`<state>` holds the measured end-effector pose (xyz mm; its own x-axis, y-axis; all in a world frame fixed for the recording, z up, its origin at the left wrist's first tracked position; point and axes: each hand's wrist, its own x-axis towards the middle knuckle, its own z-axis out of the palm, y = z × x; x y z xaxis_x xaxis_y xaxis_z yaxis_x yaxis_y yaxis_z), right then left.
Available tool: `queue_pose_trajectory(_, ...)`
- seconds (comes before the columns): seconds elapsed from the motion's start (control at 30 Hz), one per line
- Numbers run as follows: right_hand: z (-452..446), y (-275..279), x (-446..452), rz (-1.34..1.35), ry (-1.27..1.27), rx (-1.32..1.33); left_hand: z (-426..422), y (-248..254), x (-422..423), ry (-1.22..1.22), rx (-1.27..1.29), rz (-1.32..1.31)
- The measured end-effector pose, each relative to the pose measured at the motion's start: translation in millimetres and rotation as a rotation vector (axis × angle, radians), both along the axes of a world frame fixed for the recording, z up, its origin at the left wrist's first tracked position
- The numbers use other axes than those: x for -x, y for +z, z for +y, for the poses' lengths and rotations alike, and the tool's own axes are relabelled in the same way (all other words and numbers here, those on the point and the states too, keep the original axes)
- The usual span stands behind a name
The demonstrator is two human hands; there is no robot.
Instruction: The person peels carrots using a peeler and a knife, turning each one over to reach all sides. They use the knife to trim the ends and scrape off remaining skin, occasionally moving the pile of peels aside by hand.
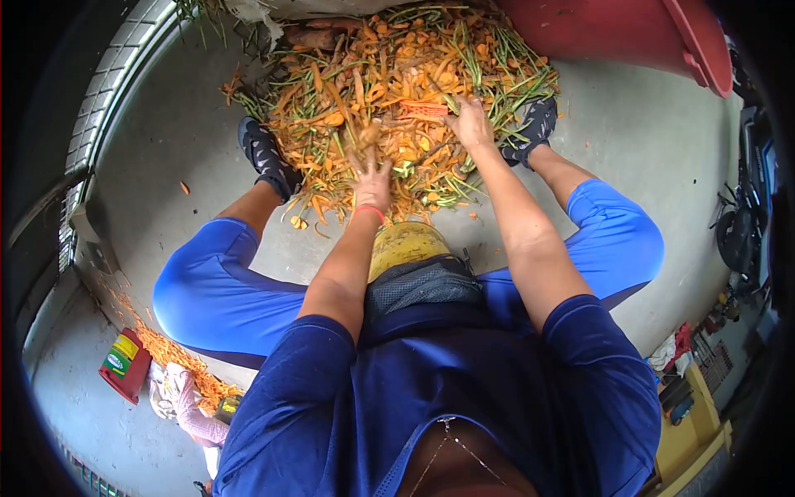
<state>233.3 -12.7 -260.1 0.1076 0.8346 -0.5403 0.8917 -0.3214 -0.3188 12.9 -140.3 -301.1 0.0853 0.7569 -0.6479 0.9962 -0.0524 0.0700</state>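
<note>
A heap of carrot peels, orange root pieces and green stalks (406,62) lies on the floor between my feet. My left hand (373,184) reaches onto its near edge, with fingers spread. A blurred orange-brown piece (366,132) is just beyond those fingertips; I cannot tell whether they touch it. Farther right, my right hand (472,126) is closed on a greenish-brown stalk (450,101) that points up and left, though its fingers are partly hidden. Beside that hand is a bright orange-red striped piece (423,110) in the heap.
A large red tub (613,33) stands at upper right. My shoes (537,132) flank the heap, and a yellow rounded thing (406,246) is between my legs. Behind to the left are a red container (126,365), more orange scraps (170,348) and a person's pink-clad limb (197,414).
</note>
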Motion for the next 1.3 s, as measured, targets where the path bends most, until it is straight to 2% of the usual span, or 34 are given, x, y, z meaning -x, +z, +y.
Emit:
queue_pose_trajectory(0.07,2.7,11.8,-5.2,-0.019,0.081,0.004,-6.9,-38.6,28.8,0.055,-0.090,-0.169)
queue_pose_trajectory(0.13,4.3,9.1,-10.8,0.056,0.070,-0.019,28.2,32.7,19.0,0.088,0.024,0.019)
queue_pose_trajectory(0.2,6.7,1.0,-17.5,0.106,0.045,-0.145,47.0,68.7,-7.7,0.096,0.055,0.170)
queue_pose_trajectory(0.27,8.3,7.7,-23.3,0.152,0.025,-0.201,43.0,72.0,-30.0,-0.009,-0.165,0.011)
queue_pose_trajectory(0.33,4.7,14.9,-26.6,0.138,-0.010,-0.299,37.0,61.0,-57.9,0.079,-0.302,-0.261)
queue_pose_trajectory(0.43,5.8,37.6,-31.0,0.191,-0.151,-0.327,20.7,18.6,-72.1,-0.033,0.125,-0.549)
queue_pose_trajectory(0.53,6.4,29.6,-33.7,0.146,-0.154,-0.387,10.9,26.3,-62.4,-0.436,0.122,-0.167)
queue_pose_trajectory(0.67,9.1,40.0,-29.5,0.170,-0.066,-0.488,14.4,0.1,-35.0,-0.659,-0.075,-0.011)
queue_pose_trajectory(0.7,13.1,26.2,-36.2,0.113,0.051,-0.612,28.6,4.9,-26.7,-0.593,-0.027,-0.026)
queue_pose_trajectory(0.73,22.9,50.0,-33.5,0.104,0.076,-0.506,44.6,20.1,-18.6,-0.524,0.023,-0.038)
queue_pose_trajectory(0.77,33.3,57.6,-34.0,0.121,0.098,-0.534,56.6,45.6,-11.4,-0.430,0.050,-0.089)
queue_pose_trajectory(0.8,46.7,65.2,-34.2,0.141,0.123,-0.570,63.8,40.4,-0.8,-0.438,0.053,-0.063)
queue_pose_trajectory(0.87,70.4,105.9,-38.1,0.081,0.287,-0.470,64.5,26.7,21.9,-0.254,-0.179,-0.060)
queue_pose_trajectory(0.9,81.3,138.8,-34.9,0.052,0.381,-0.409,67.9,37.9,20.6,-0.252,-0.165,-0.029)
queue_pose_trajectory(0.93,84.6,163.6,-36.1,0.043,0.444,-0.491,76.9,55.9,15.4,-0.248,-0.153,0.003)
queue_pose_trajectory(0.97,89.8,185.4,-43.5,0.062,0.591,-0.681,82.5,66.1,9.0,-0.244,-0.143,0.032)
queue_pose_trajectory(1.03,91.0,227.3,-55.4,0.079,0.690,-0.750,80.1,56.5,-9.4,-0.226,-0.177,-0.059)
queue_pose_trajectory(1.1,77.1,266.2,-57.7,0.085,0.599,-0.509,67.3,21.4,-37.1,-0.100,-0.118,-0.208)
queue_pose_trajectory(1.13,70.2,273.0,-59.7,0.090,0.552,-0.535,65.2,7.9,-51.1,-0.013,-0.070,-0.283)
queue_pose_trajectory(1.2,57.8,276.1,-62.6,0.106,0.456,-0.591,69.8,18.9,-81.6,-0.015,0.098,-0.172)
queue_pose_trajectory(1.23,54.6,272.5,-58.0,0.126,0.389,-0.606,74.7,13.1,-92.6,0.158,0.272,-0.210)
queue_pose_trajectory(1.27,52.5,270.5,-51.2,0.159,0.316,-0.590,66.2,-0.8,-100.9,0.234,0.157,-0.224)
queue_pose_trajectory(1.3,53.9,272.5,-45.6,0.167,0.368,-0.627,65.5,0.8,-108.8,0.268,0.106,-0.199)
